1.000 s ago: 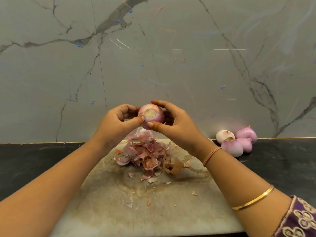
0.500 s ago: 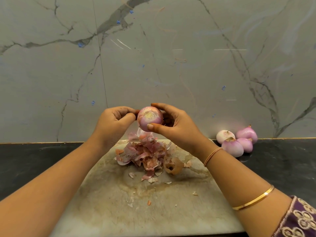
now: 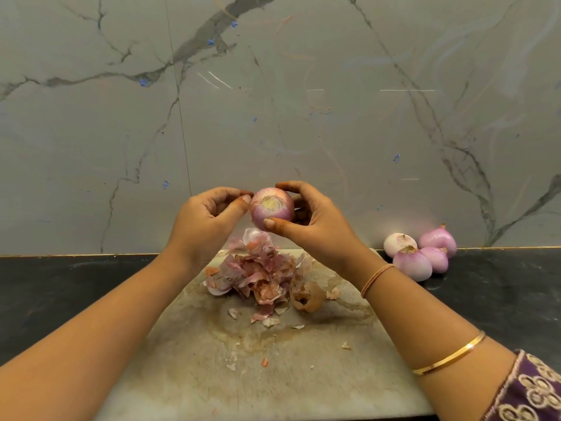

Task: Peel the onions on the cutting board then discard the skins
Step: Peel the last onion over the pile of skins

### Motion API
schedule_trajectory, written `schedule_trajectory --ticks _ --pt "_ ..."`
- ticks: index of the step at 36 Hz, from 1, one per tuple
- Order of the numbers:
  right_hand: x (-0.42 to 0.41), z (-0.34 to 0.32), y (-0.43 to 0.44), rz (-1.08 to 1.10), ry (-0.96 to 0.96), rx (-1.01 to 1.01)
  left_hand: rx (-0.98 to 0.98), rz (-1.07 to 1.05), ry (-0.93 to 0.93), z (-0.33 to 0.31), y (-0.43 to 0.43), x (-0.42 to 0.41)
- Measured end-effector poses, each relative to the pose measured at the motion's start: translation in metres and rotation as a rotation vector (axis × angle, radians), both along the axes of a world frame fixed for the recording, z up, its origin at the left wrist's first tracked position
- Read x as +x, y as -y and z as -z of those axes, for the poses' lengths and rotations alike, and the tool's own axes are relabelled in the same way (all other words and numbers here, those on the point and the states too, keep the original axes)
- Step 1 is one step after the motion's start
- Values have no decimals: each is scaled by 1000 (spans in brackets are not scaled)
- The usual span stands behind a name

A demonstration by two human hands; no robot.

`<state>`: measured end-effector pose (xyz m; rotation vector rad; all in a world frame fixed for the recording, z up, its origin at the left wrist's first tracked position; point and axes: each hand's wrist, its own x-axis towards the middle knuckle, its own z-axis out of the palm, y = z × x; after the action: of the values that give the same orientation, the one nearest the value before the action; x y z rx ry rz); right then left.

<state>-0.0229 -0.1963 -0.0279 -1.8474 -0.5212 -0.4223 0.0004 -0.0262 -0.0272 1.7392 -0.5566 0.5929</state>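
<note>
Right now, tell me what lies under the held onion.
Below the onion, held by the right hand, lies a heap of skins on the cutting board. The heap hides the board beneath it.

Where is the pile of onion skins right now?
In the head view, the pile of onion skins sits at the far middle of the cutting board, below the held onion and left of the peeled onions.

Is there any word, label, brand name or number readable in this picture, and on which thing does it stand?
None: no text can be read anywhere.
The marble wall shows only veins and blue specks, not letters.
The purple sleeve bears embroidered loops, not writing.
The onion, cutting board and gold bangle carry no lettering.
</note>
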Motion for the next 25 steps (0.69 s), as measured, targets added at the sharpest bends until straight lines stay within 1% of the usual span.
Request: schedule_trajectory --ticks 3,6,12,16,19,23,25 --pt "1 -1 3 45 33 0 46 -31 0 3 0 1" --pt "1 0 3 57 48 -11 92 -21 -39 4 2 1" --pt "1 1 2 51 41 -49 137 -24 -15 5 4 1" --pt "3 1 2 23 -17 22 100 -52 -19 4 2 4" --pt "2 -1 2 -52 -78 104 83 -134 -33 6 -2 10" --pt "3 -4 3 -113 -158 211 182 -262 -26 9 -6 16" --pt "4 -4 4 -134 -196 265 228 -255 -1 8 -7 14"
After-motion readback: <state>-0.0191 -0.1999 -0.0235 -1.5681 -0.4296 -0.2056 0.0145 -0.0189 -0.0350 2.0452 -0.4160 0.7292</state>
